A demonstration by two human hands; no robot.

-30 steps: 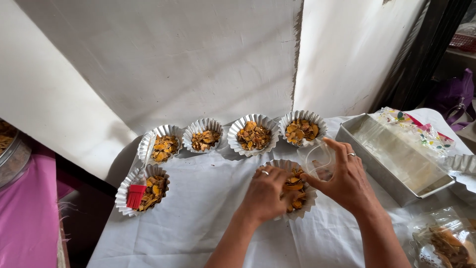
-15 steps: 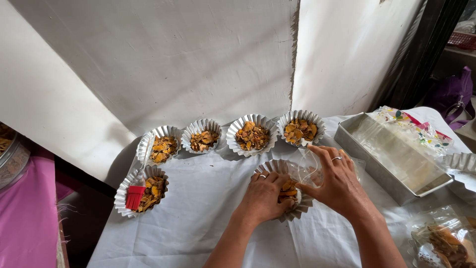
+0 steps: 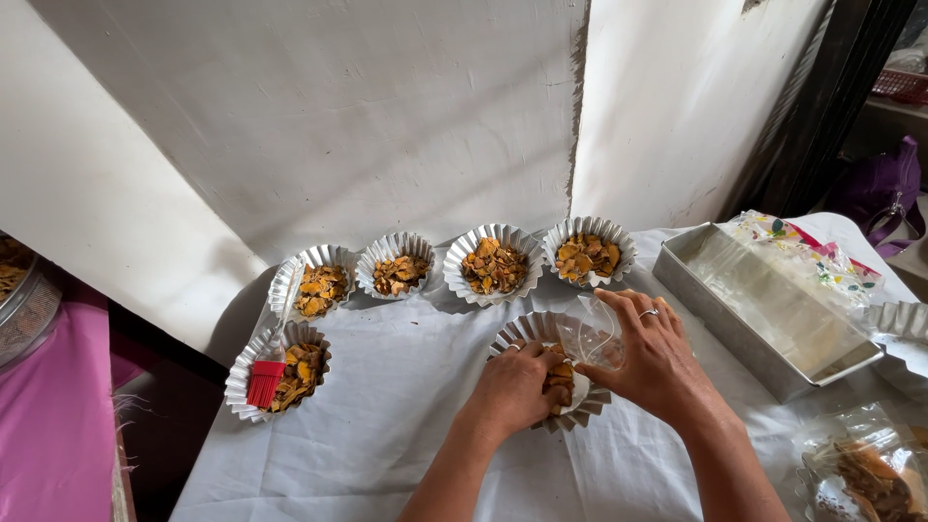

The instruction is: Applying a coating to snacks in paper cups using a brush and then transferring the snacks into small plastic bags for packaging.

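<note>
Six crinkly foil cups [image 3: 493,263] of orange-brown chips on the cloth-covered surface [image 3: 387,435]; left hand [image 3: 512,391] grip digs into the nearest cup [image 3: 541,329], right hand [image 3: 657,362] pinches a clear plastic bag [image 3: 592,338].

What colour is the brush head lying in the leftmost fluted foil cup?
Red; the silicone brush head shows best in the head view, resting in the fluted foil cup.

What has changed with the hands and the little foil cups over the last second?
The right hand, with a small clear plastic bag in its fingers, moved down and left, closer over the front foil cup. The left hand settled lower, onto the golden flakes in that cup. The five other filled cups, the red brush and the metal tray stayed put.
</note>
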